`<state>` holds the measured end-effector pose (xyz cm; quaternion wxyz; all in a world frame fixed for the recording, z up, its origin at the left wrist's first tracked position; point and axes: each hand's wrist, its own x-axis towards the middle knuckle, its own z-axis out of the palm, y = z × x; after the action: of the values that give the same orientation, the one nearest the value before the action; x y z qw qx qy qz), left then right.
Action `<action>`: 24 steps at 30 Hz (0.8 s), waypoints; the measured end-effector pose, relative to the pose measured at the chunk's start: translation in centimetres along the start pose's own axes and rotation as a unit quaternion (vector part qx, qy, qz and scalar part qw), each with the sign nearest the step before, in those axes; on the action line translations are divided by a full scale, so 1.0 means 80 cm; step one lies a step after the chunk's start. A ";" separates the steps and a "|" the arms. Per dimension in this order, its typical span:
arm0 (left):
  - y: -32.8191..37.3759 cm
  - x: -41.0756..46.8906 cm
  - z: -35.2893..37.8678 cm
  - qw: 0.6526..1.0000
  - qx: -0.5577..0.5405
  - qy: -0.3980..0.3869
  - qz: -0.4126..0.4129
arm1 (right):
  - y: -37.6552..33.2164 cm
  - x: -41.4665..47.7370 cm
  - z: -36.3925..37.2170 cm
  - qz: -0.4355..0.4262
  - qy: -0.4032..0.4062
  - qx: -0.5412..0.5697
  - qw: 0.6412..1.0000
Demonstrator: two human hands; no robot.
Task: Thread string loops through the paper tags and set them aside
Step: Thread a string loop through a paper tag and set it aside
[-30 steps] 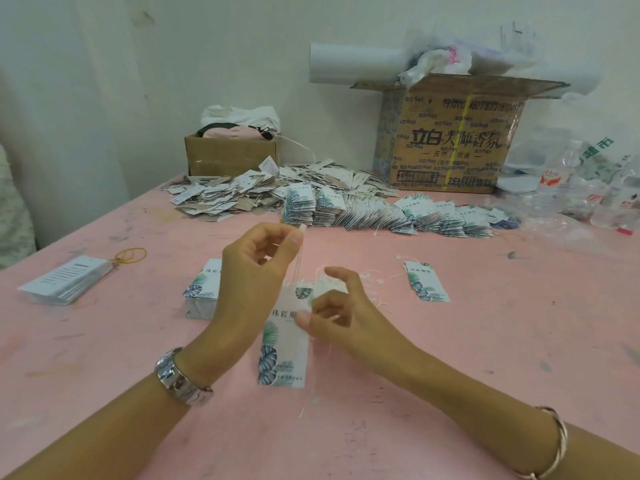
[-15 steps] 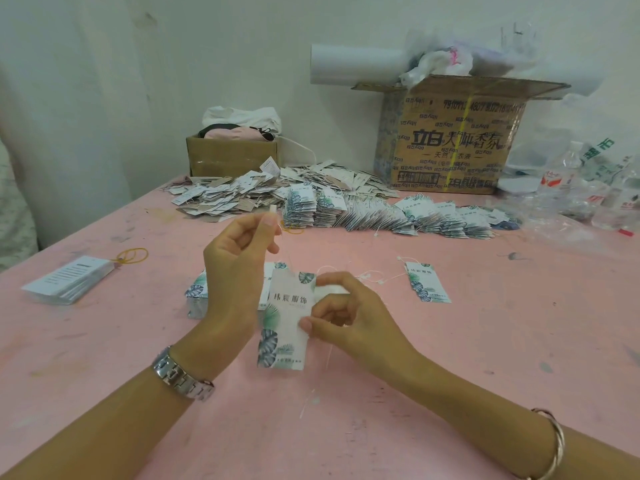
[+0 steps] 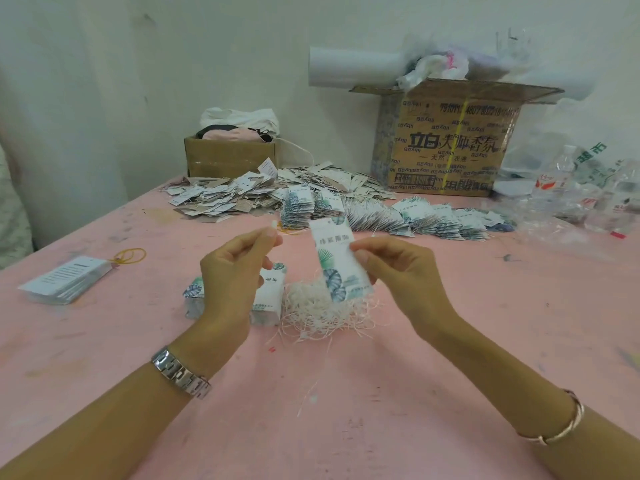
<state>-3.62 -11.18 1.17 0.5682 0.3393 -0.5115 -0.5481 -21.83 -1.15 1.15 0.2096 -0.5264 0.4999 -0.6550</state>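
I am doing the threading step on one tag. My left hand (image 3: 232, 275) is pinching the white end of a string loop (image 3: 275, 224) between thumb and forefinger, and is holding it up above the pink surface (image 3: 346, 410). My right hand (image 3: 401, 271) is gripping the paper tag (image 3: 337, 261) by its right edge. The fingers (image 3: 360, 252) are curling around that edge and are keeping the tag upright, a little tilted, in the air between both hands. I cannot tell if the string is already passing through the hole at the top of the tag, because the thread is too thin to follow.

I think the next move is asking for care. The string end must go, or come fully, through the small hole. Then the loop must be pulled snug without bending the card, and the tag can go to the row of finished tags (image 3: 433, 220) further back.

The tag is hanging just above the heap of loose strings (image 3: 322, 306), near the stack of plain tags (image 3: 268, 296) partly hidden by my left hand. It is a narrow white card with a line of dark characters near the top and blue-green leaf prints at the upper corner and the lower half. It is looking thin but flat.
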 end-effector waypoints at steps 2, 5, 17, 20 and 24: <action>-0.001 -0.001 -0.001 0.999 0.029 -0.027 -0.009 | -0.005 0.012 -0.018 0.008 0.012 -0.013 1.000; -0.003 -0.003 -0.001 0.996 0.044 -0.070 -0.015 | -0.008 0.028 -0.046 0.029 0.023 -0.035 0.999; -0.008 -0.013 0.007 0.987 0.071 -0.122 0.077 | 0.041 0.073 -0.138 0.059 0.105 -0.251 0.961; -0.009 -0.017 0.008 0.984 0.071 -0.138 0.084 | 0.061 0.070 -0.152 0.083 0.109 -0.300 0.944; -0.013 -0.020 0.009 0.981 0.073 -0.161 0.079 | 0.076 0.065 -0.169 0.113 0.104 -0.363 0.919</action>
<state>-4.40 -9.71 0.01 0.4941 0.2457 -0.6598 -0.5101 -37.36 -1.96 -0.92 0.0235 -0.4350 0.7783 -0.4522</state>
